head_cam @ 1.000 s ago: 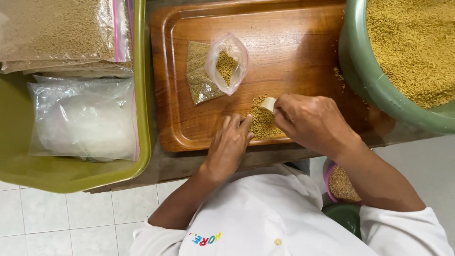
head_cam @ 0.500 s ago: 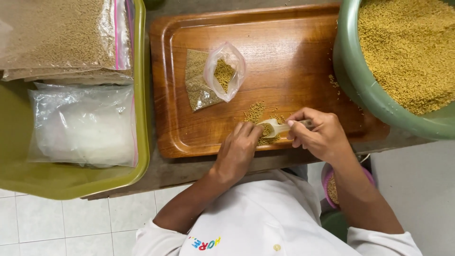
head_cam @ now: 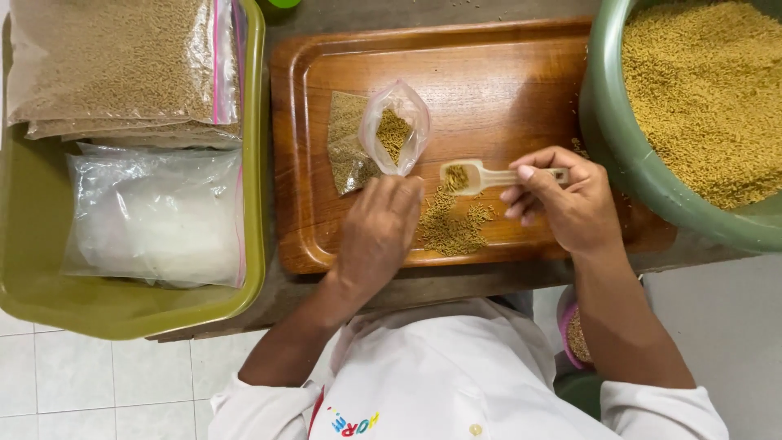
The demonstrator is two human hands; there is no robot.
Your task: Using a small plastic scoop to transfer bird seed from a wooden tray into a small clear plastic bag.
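Seen from above, a person in a white shirt works at a grey tabletop (head_cam: 489, 281). At far left sits an olive-green plastic tub (head_cam: 122, 305) holding sealed clear bags of tan grain (head_cam: 122, 61) stacked above a bundle of empty clear zip bags (head_cam: 155, 216). Beside the tub lies a brown wooden tray with rounded corners (head_cam: 505, 90). On the tray a small clear plastic bag (head_cam: 393, 130) stands open-mouthed with a little yellow grain inside, leaning over a flat filled packet of grain (head_cam: 346, 155). The left hand (head_cam: 379, 232) rests palm down just below the bag, fingers together and flat, touching the edge of a loose pile of yellow grain (head_cam: 452, 224) on the tray; it grips nothing. To its right, a small pale plastic scoop (head_cam: 476, 175) carries a portion of grain. The right hand (head_cam: 562, 200) pinches the scoop's handle between thumb and fingers. A moment earlier the scoop was low in the pile with both hands crowded around it; now it is lifted, loaded, and level just right of the bag's mouth, so one scooping appears complete. At far right, a large green plastic basin (head_cam: 619, 147) brims with the same yellow grain.
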